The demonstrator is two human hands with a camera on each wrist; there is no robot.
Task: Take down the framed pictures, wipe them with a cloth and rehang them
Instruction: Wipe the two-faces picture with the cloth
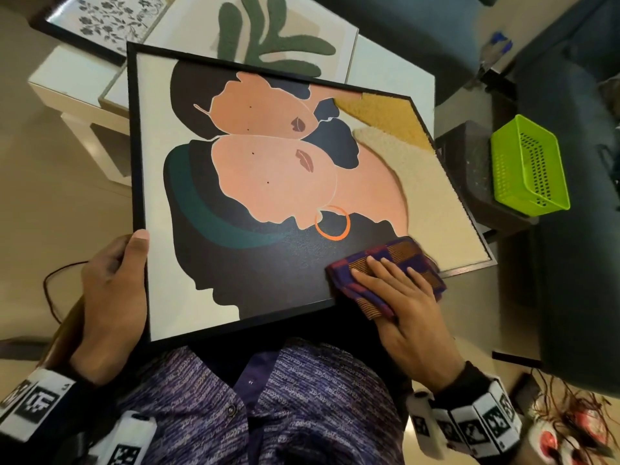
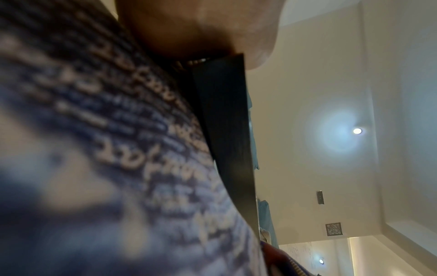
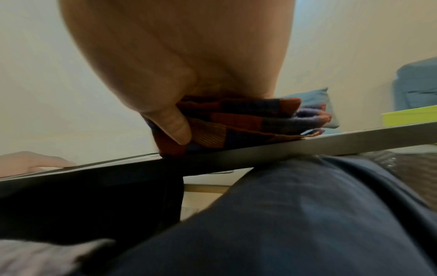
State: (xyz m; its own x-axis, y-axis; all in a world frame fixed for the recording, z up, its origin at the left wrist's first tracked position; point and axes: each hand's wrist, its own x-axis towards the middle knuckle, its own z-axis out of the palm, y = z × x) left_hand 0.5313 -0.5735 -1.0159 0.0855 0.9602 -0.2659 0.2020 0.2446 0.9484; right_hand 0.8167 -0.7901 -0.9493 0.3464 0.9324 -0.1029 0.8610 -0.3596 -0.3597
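Observation:
A large black-framed picture [image 1: 268,182] of two stylised faces lies tilted across my lap. My left hand [image 1: 114,280] grips its left edge, thumb on the glass, fingers hidden underneath. The left wrist view shows that black frame edge [image 2: 227,130] against my patterned shirt. My right hand [image 1: 399,297] lies flat on a folded purple and orange checked cloth [image 1: 389,266], pressing it onto the picture's near right corner. In the right wrist view the thumb presses the cloth [image 3: 236,121] onto the frame edge [image 3: 307,147].
Two more pictures lie on the white table [image 1: 67,82] ahead: a leaf print [image 1: 268,31] and a floral print [image 1: 107,18]. A green plastic basket [image 1: 526,166] stands on a dark box at right, beside a dark sofa [image 1: 570,78]. Cables lie on the floor [image 1: 570,424].

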